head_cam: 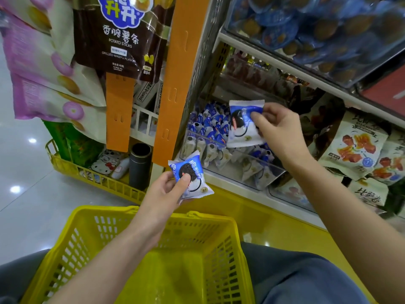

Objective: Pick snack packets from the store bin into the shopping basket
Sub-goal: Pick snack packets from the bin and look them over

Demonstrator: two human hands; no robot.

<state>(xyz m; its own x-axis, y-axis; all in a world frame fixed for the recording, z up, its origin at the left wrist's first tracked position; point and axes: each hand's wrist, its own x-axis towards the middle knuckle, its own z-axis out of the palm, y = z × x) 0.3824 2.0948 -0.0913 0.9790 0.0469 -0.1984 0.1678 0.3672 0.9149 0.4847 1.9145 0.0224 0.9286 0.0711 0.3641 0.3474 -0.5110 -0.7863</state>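
Both hands are loaded, so this is the carry step between bin and basket. The left hand (168,191) pinches 1 blue-and-white snack packet (194,172) between thumb and fingers, just above the far rim of the yellow shopping basket (105,210). The right hand (280,130) grips a 2nd packet (241,130) by its edge, held up over the clear store bin (274,172) on the shelf, where many more like it lie heaped. Next, I judge, the left hand must come back over the basket's opening and loosen its fingers. The right hand has farther to go, down and clear of the bin's front wall, before letting go.
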